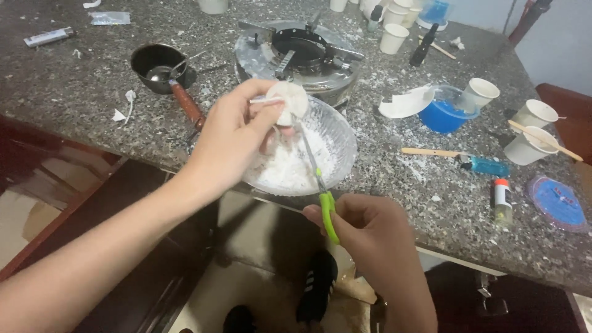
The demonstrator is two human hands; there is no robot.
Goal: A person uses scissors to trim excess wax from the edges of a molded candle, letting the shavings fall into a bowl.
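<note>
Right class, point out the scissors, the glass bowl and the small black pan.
scissors [327, 213], head view, green handle
glass bowl [345, 132], head view, right rim
black pan [148, 58], head view, inner wall

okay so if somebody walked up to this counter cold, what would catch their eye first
Probably the left hand holding a white waxy lump over a clear bowl of white flakes at the counter's near edge, while the right hand works green-handled scissors up toward it. Next, the bright blue bowl to the right, among white paper cups.

A speckled grey granite counter [74, 98] stands over what looks like pale floor [246, 290].
</note>
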